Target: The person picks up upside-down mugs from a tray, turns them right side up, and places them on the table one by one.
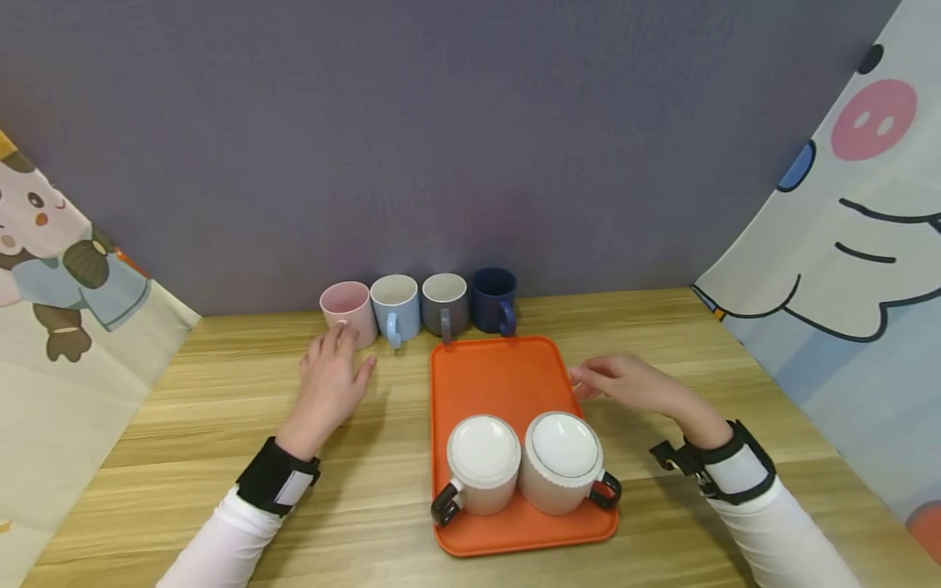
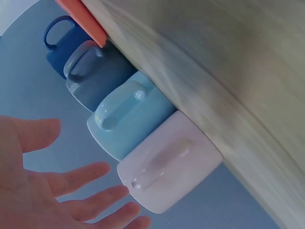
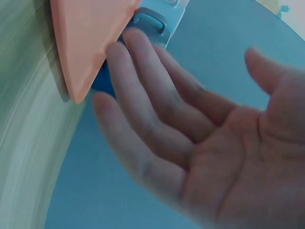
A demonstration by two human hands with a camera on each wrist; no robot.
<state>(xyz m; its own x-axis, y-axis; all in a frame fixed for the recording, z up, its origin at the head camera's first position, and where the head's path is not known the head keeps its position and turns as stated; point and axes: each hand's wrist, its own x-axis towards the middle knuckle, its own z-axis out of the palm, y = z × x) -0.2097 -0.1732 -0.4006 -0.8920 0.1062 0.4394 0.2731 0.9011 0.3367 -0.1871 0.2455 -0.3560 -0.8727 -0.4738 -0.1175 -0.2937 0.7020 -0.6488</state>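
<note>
At the left end of a row of mugs stands a pink mug (image 1: 351,314). My left hand (image 1: 328,382) is right in front of it with fingers spread; in the left wrist view the fingertips (image 2: 125,192) overlap its rim. To its right come a light blue mug (image 1: 397,309), a grey mug (image 1: 446,306) and a navy mug (image 1: 493,300), all upright. An orange tray (image 1: 500,376) carries two white mugs, a left one (image 1: 483,457) and a right one (image 1: 562,457), upside down with black handles. Beside the tray's right edge, my right hand (image 1: 625,380) hangs with loosely bent fingers, holding nothing.
The wood-grain table (image 1: 198,425) ends at a grey wall panel (image 1: 456,147) right behind the upright mugs. Cloths with cartoon prints border the table, a left cloth (image 1: 66,367) and a right cloth (image 1: 845,359). Both wrists wear black straps.
</note>
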